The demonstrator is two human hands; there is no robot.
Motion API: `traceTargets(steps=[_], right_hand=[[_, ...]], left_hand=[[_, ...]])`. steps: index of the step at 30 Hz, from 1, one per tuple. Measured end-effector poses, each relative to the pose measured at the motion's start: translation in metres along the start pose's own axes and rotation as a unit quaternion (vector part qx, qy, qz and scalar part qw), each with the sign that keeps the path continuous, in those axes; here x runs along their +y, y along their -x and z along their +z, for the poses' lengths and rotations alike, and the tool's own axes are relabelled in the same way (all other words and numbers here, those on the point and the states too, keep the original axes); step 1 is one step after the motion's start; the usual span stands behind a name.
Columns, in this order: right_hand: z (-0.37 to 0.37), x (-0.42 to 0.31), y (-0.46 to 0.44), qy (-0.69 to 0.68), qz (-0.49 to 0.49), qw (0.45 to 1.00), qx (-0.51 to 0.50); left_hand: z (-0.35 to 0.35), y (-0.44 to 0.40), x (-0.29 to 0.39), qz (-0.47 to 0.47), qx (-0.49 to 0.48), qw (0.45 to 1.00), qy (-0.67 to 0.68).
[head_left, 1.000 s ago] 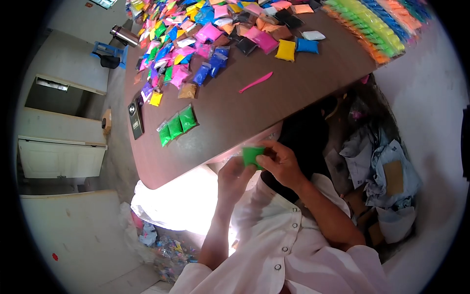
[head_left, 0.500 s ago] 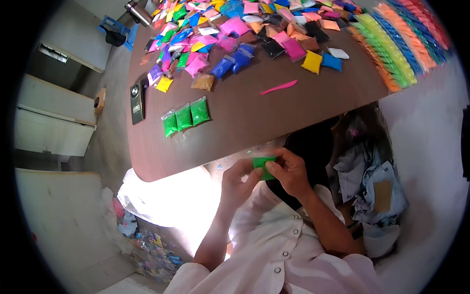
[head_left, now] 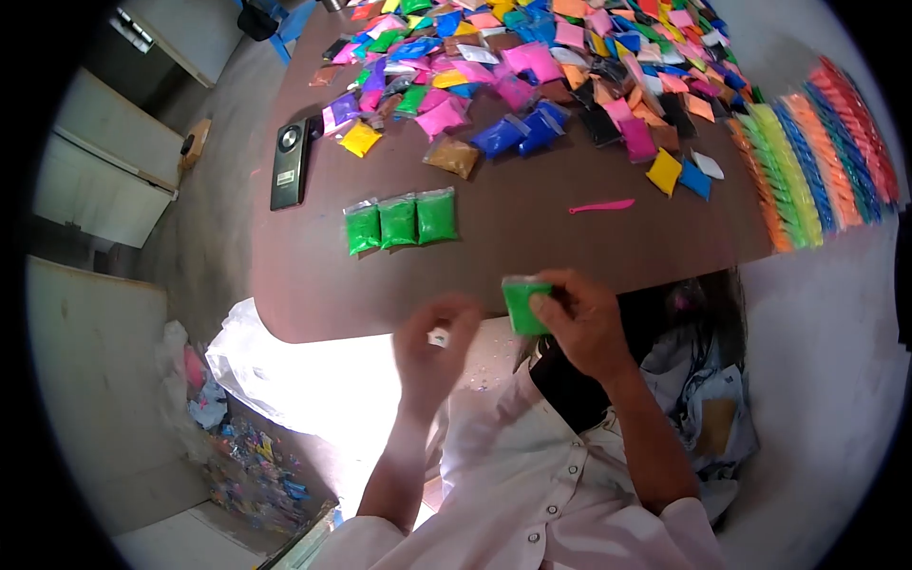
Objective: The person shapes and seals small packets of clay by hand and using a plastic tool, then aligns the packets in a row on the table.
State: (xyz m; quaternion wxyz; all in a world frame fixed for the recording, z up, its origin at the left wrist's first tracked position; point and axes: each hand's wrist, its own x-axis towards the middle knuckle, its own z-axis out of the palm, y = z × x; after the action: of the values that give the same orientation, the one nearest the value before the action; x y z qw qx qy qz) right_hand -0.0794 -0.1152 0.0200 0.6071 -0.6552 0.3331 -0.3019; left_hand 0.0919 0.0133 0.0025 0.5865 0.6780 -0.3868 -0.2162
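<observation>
A green packet (head_left: 524, 309) with a clear top edge is pinched between the thumb and fingers of my right hand (head_left: 589, 325), over the table's front edge. To its left, apart from the packet, my left hand (head_left: 432, 344) is slightly blurred, its thumb and fingers curved with a gap between them and a small pale spot showing there. Three green packets (head_left: 399, 221) lie side by side on the brown table (head_left: 513, 247), beyond my left hand. A pink plastic knife (head_left: 601, 206) rests farther back on the right.
Many coloured packets (head_left: 532, 62) cover the table's far part. Rows of coloured packet strips (head_left: 817, 161) lie at the right end. A dark phone (head_left: 290, 163) is near the left edge. Below the table are a white bag (head_left: 256, 366) and crumpled packaging (head_left: 712, 408).
My left hand has come off the green packet and moved left. My right hand still holds the packet, now raised nearer the table edge. The view has shifted.
</observation>
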Motion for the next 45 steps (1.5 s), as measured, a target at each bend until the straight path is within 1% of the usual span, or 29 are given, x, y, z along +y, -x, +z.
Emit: traceTargets(steps=[2, 3, 4, 5, 6, 8, 9, 11, 12, 13, 14, 15, 16, 18, 19, 20, 21, 25, 27, 28, 30, 31, 33, 36, 38, 40, 42, 43, 45], right_hand=[[-0.006, 0.007, -0.020, 0.092, -0.056, 0.994, 0.027], [-0.005, 0.004, -0.026, 0.093, -0.057, 0.994, 0.022], [-0.004, 0.000, -0.031, 0.130, -0.047, 0.989, 0.045], [-0.003, -0.002, -0.035, 0.165, -0.036, 0.983, 0.068], [-0.002, -0.002, -0.036, 0.169, -0.034, 0.983, 0.065], [-0.002, -0.002, -0.037, 0.235, -0.030, 0.967, 0.094], [-0.003, 0.000, -0.037, 0.242, -0.028, 0.966, 0.091], [-0.004, 0.008, -0.034, 0.366, -0.155, 0.908, 0.128], [-0.004, 0.008, -0.030, 0.372, -0.153, 0.907, 0.124], [-0.004, 0.007, -0.027, 0.403, -0.185, 0.889, 0.111], [-0.003, 0.007, -0.024, 0.433, -0.216, 0.870, 0.098], [-0.001, 0.005, -0.023, 0.436, -0.214, 0.869, 0.095], [0.000, 0.003, -0.022, 0.451, -0.231, 0.859, 0.071], [0.003, 0.004, -0.019, 0.467, -0.245, 0.848, 0.044], [0.004, 0.009, -0.017, 0.493, -0.231, 0.839, 0.012], [0.004, 0.012, -0.015, 0.518, -0.218, 0.827, -0.018], [0.004, 0.015, -0.014, 0.520, -0.216, 0.826, -0.019], [0.002, 0.019, -0.014, 0.510, -0.214, 0.833, -0.013], [0.002, 0.019, -0.013, 0.502, -0.216, 0.838, -0.003], [0.002, 0.018, -0.013, 0.489, -0.215, 0.845, 0.002], [0.002, 0.014, -0.012, 0.475, -0.215, 0.853, 0.018], [0.002, 0.012, -0.012, 0.447, -0.223, 0.865, 0.040], [-0.002, 0.013, -0.009, 0.416, -0.232, 0.876, 0.075], [-0.012, 0.021, -0.004, 0.417, -0.254, 0.869, 0.079], [-0.016, 0.019, -0.001, 0.408, -0.265, 0.871, 0.069], [-0.019, 0.018, 0.004, 0.408, -0.264, 0.871, 0.074], [-0.023, 0.018, 0.008, 0.409, -0.262, 0.871, 0.078], [-0.024, 0.019, 0.011, 0.405, -0.262, 0.873, 0.079], [-0.028, 0.018, 0.017, 0.402, -0.262, 0.873, 0.085]], left_hand=[[-0.017, -0.012, -0.008, -0.027, 0.064, 0.997, -0.025], [-0.027, -0.018, -0.013, 0.001, 0.092, 0.993, -0.068], [-0.036, -0.025, -0.020, 0.029, 0.120, 0.986, -0.109], [-0.046, -0.031, -0.024, 0.036, 0.138, 0.979, -0.144], [-0.054, -0.037, -0.025, 0.030, 0.161, 0.975, -0.151], [-0.068, -0.046, -0.036, 0.045, 0.185, 0.964, -0.188], [-0.071, -0.049, -0.035, 0.046, 0.190, 0.963, -0.187], [-0.070, -0.051, -0.042, 0.057, 0.192, 0.962, -0.188], [-0.069, -0.051, -0.045, 0.070, 0.191, 0.960, -0.193], [-0.068, -0.051, -0.047, 0.066, 0.193, 0.960, -0.190], [-0.068, -0.052, -0.048, 0.092, 0.194, 0.955, -0.204], [-0.067, -0.053, -0.048, 0.118, 0.194, 0.949, -0.219], [-0.068, -0.053, -0.046, 0.114, 0.195, 0.950, -0.216], [-0.068, -0.051, -0.042, 0.047, 0.200, 0.963, -0.174], [-0.067, -0.050, -0.044, 0.044, 0.200, 0.964, -0.172], [-0.068, -0.051, -0.047, 0.065, 0.204, 0.959, -0.188], [-0.068, -0.051, -0.049, 0.086, 0.207, 0.953, -0.204], [-0.068, -0.054, -0.046, 0.116, 0.203, 0.944, -0.234], [-0.068, -0.052, -0.044, 0.098, 0.203, 0.949, -0.220], [-0.068, -0.051, -0.044, 0.108, 0.199, 0.949, -0.217], [-0.069, -0.049, -0.044, 0.073, 0.204, 0.953, -0.213], [-0.069, -0.048, -0.042, 0.085, 0.200, 0.953, -0.213], [-0.069, -0.047, -0.037, 0.073, 0.181, 0.955, -0.224], [-0.051, -0.051, -0.022, 0.143, 0.131, 0.961, -0.197], [-0.031, -0.058, -0.007, 0.212, 0.051, 0.952, -0.214], [0.004, -0.071, 0.017, 0.246, -0.030, 0.946, -0.210], [0.038, -0.089, 0.021, 0.257, -0.099, 0.948, -0.162], [0.055, -0.099, 0.026, 0.262, -0.102, 0.946, -0.162], [0.087, -0.119, 0.034, 0.291, -0.185, 0.921, -0.182]])
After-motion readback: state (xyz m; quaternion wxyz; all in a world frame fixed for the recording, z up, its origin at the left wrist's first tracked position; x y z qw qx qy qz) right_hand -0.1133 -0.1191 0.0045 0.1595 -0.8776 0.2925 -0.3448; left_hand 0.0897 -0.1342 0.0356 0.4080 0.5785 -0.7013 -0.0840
